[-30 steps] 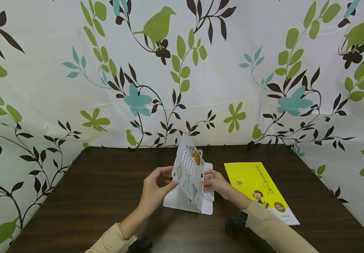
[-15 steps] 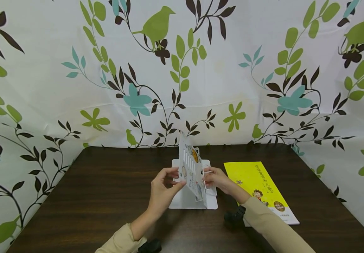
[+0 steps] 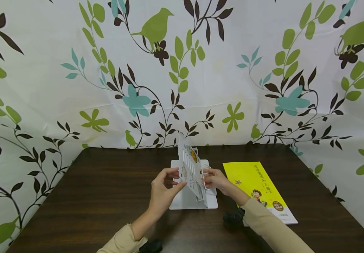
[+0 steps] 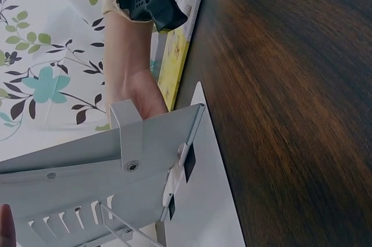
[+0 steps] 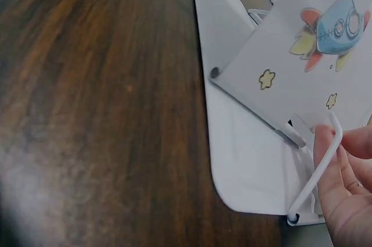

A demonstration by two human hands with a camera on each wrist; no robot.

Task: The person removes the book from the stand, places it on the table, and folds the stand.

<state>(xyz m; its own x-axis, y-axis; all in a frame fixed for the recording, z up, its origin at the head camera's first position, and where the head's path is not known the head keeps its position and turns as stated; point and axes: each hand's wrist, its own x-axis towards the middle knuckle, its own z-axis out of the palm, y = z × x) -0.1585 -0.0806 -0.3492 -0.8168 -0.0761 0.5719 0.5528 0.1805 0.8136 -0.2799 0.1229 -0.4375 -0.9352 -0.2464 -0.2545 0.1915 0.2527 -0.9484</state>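
A white metal book stand [image 3: 192, 175] with space drawings and slots is on the table, its panel raised steeply above a flat base plate [image 3: 182, 202]. My left hand [image 3: 163, 191] pinches the panel's left edge between thumb and fingers. On the other side, my right hand [image 3: 216, 181] is at the stand's wire support. The right wrist view shows its fingers [image 5: 326, 171] curled at the bent white wire [image 5: 317, 177], beside a panel corner with a rocket drawing. Slots and a folded metal bracket [image 4: 128, 136] show in the left wrist view; most of the left hand is outside it.
A yellow book [image 3: 248, 175] with a cartoon child on its cover lies to the right, partly under my right forearm. The dark wooden table [image 3: 106, 189] reaches back to a patterned cloth [image 3: 216, 77] hanging behind it.
The stand has turned so its panel appears more edge-on, and its base has shifted slightly right and back. My left hand moved right with it; both hands stay on the stand.
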